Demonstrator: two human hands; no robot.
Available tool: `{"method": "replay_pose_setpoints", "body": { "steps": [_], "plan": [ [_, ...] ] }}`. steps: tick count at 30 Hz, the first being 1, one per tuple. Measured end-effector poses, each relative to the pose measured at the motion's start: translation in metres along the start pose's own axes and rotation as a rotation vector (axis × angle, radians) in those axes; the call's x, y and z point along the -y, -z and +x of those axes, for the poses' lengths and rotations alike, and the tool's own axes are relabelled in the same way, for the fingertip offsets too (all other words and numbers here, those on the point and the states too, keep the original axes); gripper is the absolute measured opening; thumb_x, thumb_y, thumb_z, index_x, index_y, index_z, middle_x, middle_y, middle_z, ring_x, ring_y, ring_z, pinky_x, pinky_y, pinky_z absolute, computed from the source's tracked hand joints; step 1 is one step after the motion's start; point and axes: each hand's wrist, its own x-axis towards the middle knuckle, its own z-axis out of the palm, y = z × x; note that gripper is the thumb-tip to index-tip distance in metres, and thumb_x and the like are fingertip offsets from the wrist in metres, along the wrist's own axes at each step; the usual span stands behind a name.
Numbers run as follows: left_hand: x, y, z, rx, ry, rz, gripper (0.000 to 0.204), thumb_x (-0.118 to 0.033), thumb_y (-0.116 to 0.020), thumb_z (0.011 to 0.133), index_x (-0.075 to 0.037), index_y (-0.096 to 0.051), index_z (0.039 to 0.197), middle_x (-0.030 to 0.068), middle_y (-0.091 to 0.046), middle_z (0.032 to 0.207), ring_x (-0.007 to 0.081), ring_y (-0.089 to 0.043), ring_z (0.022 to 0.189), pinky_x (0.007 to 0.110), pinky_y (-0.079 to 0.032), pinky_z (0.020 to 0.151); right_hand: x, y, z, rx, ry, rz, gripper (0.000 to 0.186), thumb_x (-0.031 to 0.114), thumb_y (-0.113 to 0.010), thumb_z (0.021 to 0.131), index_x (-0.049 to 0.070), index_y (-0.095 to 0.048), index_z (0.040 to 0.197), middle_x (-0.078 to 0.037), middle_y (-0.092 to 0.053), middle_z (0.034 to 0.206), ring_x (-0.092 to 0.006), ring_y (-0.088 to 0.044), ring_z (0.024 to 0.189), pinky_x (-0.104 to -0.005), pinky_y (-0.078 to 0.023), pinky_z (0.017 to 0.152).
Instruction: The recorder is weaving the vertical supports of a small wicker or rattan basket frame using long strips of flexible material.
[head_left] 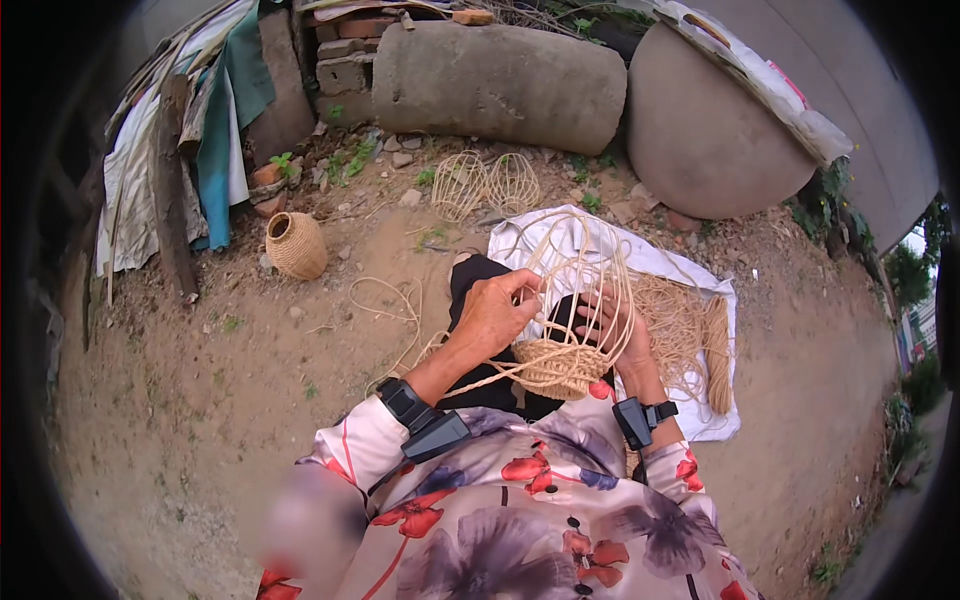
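The fingers of the left hand [500, 315], at the centre of the frame, are curled, with thumb and forefinger drawn close together at the left-hand rods [625, 290] of the basket [560, 370]; whether a rod or a strand is pinched cannot be told. The fingers of the right hand [625, 335], just right of centre, are loosely bent and slightly parted, and are seen partly through the rods; how firmly the basket is gripped by them cannot be told.

One part-woven basket is seen at the centre, over the black trousers [475, 275], its base woven and its rods left bare above. One wrist device is worn on each arm, two in all: a left one [437, 436] and a right one [633, 422].

Two bare frames [459, 187] are set side by side at the upper centre. One woven vase [305, 252] is seen tilted on the soil at the upper left. One white sheet [708, 430] is spread right of centre; on it, one pile of loose cord [668, 315] and one hank [718, 360] are laid. One concrete pipe [500, 85] is seen at the top centre, and one round slab [715, 125] at the upper right.
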Motion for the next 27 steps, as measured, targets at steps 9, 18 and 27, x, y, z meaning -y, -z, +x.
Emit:
{"method": "replay_pose_setpoints", "body": {
  "steps": [9, 18, 27],
  "plan": [
    [-0.013, 0.018, -0.006, 0.167, 0.172, -0.593, 0.032, -0.010, -0.068, 0.086, -0.005, -0.057, 0.116, -0.0002, -0.062, 0.075, 0.0063, -0.058, 0.064, 0.020, -0.049, 0.055, -0.002, 0.002, 0.002, 0.009, -0.080, 0.097, 0.049, 0.036, -0.056, 0.091, 0.003, -0.049, 0.125, -0.021, -0.061, 0.116, -0.0321, -0.062, 0.100, -0.0473, -0.055, 0.078],
    [0.002, 0.054, -0.003, -0.078, 0.140, -0.381, 0.024, -0.004, -0.068, 0.082, -0.006, -0.058, 0.104, -0.0021, -0.056, 0.068, 0.0059, -0.053, 0.059, 0.020, -0.044, 0.051, -0.001, 0.027, 0.003, -0.174, -0.040, 0.145, 0.047, 0.034, -0.048, 0.091, -0.003, -0.047, 0.119, -0.024, -0.062, 0.107, -0.0337, -0.064, 0.096, -0.0460, -0.055, 0.082],
    [0.197, 0.339, -0.143, -0.905, 0.305, 1.085, 0.019, -0.005, -0.065, 0.078, -0.009, -0.060, 0.095, 0.0128, -0.065, 0.076, 0.0311, -0.064, 0.069, 0.042, -0.048, 0.062, 0.016, 0.062, -0.050, -0.291, 0.055, 0.054, 0.049, 0.035, -0.050, 0.088, -0.005, -0.056, 0.116, -0.021, -0.065, 0.108, -0.0354, -0.064, 0.097, -0.0521, -0.056, 0.081]
  ]
}}
